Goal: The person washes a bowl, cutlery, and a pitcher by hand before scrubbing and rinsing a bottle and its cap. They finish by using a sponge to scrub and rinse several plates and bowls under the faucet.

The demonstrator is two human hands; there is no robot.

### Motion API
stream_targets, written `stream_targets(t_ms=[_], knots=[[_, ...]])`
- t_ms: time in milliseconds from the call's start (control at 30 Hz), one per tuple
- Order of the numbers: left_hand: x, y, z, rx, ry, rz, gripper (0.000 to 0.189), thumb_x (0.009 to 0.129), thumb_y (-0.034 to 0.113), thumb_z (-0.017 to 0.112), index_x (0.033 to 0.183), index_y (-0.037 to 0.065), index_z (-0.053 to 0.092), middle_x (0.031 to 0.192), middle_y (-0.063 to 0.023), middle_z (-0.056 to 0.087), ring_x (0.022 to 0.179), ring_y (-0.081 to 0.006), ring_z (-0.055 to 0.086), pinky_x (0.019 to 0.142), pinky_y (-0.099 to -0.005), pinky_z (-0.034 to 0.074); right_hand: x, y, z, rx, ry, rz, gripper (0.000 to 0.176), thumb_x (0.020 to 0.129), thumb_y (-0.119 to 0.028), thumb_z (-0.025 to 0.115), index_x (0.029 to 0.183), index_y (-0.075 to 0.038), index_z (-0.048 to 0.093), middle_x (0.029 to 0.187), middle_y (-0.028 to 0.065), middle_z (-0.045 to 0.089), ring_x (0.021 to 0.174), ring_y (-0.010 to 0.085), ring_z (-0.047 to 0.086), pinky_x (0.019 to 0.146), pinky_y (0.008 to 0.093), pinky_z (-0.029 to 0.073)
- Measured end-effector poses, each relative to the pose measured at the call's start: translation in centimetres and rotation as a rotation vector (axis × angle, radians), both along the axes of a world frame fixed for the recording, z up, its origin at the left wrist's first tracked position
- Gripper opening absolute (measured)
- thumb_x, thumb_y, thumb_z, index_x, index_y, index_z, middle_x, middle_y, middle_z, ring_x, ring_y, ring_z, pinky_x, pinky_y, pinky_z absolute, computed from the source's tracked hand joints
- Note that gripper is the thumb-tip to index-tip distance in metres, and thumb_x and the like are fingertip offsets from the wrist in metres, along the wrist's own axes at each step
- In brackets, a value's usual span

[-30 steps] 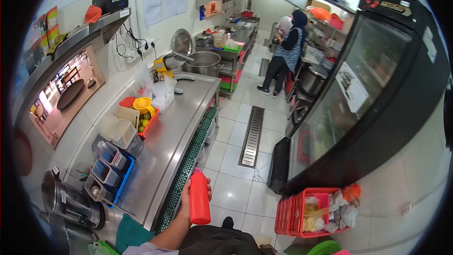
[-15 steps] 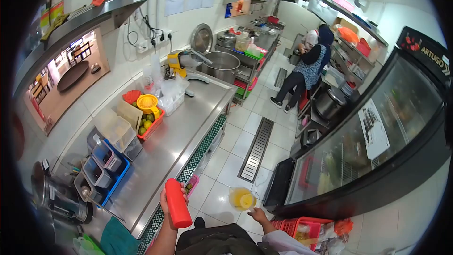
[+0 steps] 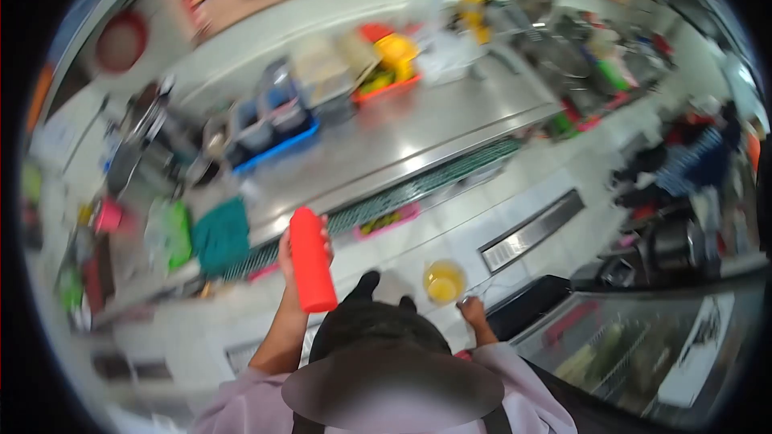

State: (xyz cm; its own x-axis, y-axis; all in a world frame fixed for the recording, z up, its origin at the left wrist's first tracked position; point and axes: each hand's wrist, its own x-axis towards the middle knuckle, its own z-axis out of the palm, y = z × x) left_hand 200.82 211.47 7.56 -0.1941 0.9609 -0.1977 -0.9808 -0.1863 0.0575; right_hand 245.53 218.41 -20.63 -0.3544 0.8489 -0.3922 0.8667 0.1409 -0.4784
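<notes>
- Toward seven o'clock, left hand (image 3: 287, 255) closed round a red bottle (image 3: 312, 261).
- At five o'clock, right hand (image 3: 474, 310) curled shut at the side of a yellow-filled jug (image 3: 444, 281).
- At ten, a blue tray (image 3: 276, 149).

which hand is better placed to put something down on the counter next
Left hand, I'd say: it holds the bottle near the counter; the right hand, with the jug, looks farther off.

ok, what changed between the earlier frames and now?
View has swung left toward the steel counter. Right hand and the jug of yellow liquid it holds have come into view since the first frame; moment of grasp not shown. Left hand still grips the red bottle. Blue tray stays on the counter.
</notes>
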Motion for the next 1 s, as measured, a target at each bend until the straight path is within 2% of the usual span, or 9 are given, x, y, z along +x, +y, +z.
stream_targets(t_ms=[200,367,667,733,800,867,933,967,1000], knots=[[3.1,-11.4,-0.4,-0.228,-0.015,0.297,0.057,0.089,0.039,0.057,0.130,0.002,0.042,0.126,-0.0109,0.052,0.100,-0.0237,0.057,0.083,-0.0375,0.051,-2.6,2.9,-2.2,-0.066,0.126,0.104,0.038,0.070,-0.027,0.068,0.090,0.005,0.065,0.080,0.0273,0.064,0.080,0.0412,0.064,0.072,0.0459,0.053],[3.6,-19.3,-0.5,-0.219,-0.125,0.537,0.055,0.089,0.036,0.057,0.129,0.002,0.043,0.127,-0.0116,0.051,0.102,-0.0236,0.057,0.083,-0.0368,0.051,-9.5,3.4,0.2,-0.206,0.114,0.299,0.039,0.070,-0.026,0.067,0.094,0.006,0.065,0.081,0.0280,0.064,0.077,0.0405,0.065,0.071,0.0449,0.053],[2.2,-34.6,-5.5,-0.174,-0.165,0.839,0.058,0.089,0.038,0.055,0.129,-0.002,0.041,0.123,-0.0112,0.052,0.104,-0.0234,0.057,0.085,-0.0377,0.050,-23.2,-4.9,-0.4,0.019,0.348,0.548,0.039,0.074,-0.018,0.067,0.105,0.004,0.063,0.085,0.0229,0.067,0.081,0.0301,0.068,0.076,0.0365,0.052],[0.8,-37.8,-6.4,-0.203,-0.186,0.919,0.059,0.089,0.040,0.055,0.129,-0.002,0.041,0.117,-0.0118,0.055,0.100,-0.0237,0.059,0.081,-0.0367,0.052,-28.1,-7.2,2.6,-0.082,0.200,0.596,0.037,0.075,-0.022,0.068,0.101,0.004,0.064,0.083,0.0200,0.068,0.080,0.0263,0.067,0.074,0.0359,0.052],[0.2,-41.3,-8.1,-0.259,-0.187,0.947,0.060,0.088,0.043,0.055,0.127,-0.002,0.044,0.112,-0.0127,0.057,0.093,-0.0248,0.061,0.075,-0.0367,0.055,-32.2,-10.0,3.9,-0.289,-0.086,0.695,0.035,0.078,-0.029,0.066,0.093,0.002,0.066,0.090,0.0246,0.066,0.087,0.0341,0.066,0.074,0.0380,0.051],[-0.8,-44.6,-10.8,-0.276,-0.142,0.927,0.058,0.088,0.045,0.054,0.123,0.000,0.048,0.110,-0.0132,0.058,0.089,-0.0259,0.062,0.071,-0.0375,0.056,-35.1,-12.1,0.1,-0.337,-0.172,0.790,0.044,0.083,-0.039,0.063,0.086,0.004,0.064,0.081,0.0215,0.067,0.078,0.0331,0.066,0.070,0.0389,0.050],[-1.7,-45.9,-12.2,-0.387,-0.211,1.065,0.055,0.089,0.044,0.052,0.123,0.001,0.048,0.113,-0.0123,0.058,0.091,-0.0255,0.061,0.071,-0.0376,0.056,-37.4,-14.8,-2.8,-0.678,-0.104,0.562,0.048,0.085,-0.047,0.061,0.083,0.001,0.063,0.073,0.0184,0.063,0.068,0.0333,0.061,0.068,0.0412,0.049],[-1.9,-46.4,-12.6,-0.418,-0.185,1.107,0.054,0.090,0.043,0.051,0.124,0.002,0.048,0.114,-0.0115,0.057,0.093,-0.0249,0.061,0.072,-0.0382,0.056,-38.8,-16.4,-3.5,-0.679,-0.109,0.572,0.052,0.089,-0.052,0.057,0.067,-0.006,0.059,0.059,0.0029,0.050,0.053,0.0128,0.050,0.051,0.0237,0.041],[-2.1,-47.0,-13.6,-0.385,-0.192,1.118,0.054,0.090,0.043,0.051,0.125,0.002,0.047,0.114,-0.0112,0.057,0.093,-0.0238,0.061,0.074,-0.0377,0.056,-40.7,-17.4,-4.7,-0.691,-0.157,0.602,0.052,0.089,-0.052,0.057,0.067,-0.006,0.059,0.059,0.0029,0.050,0.053,0.0128,0.050,0.051,0.0237,0.041]])
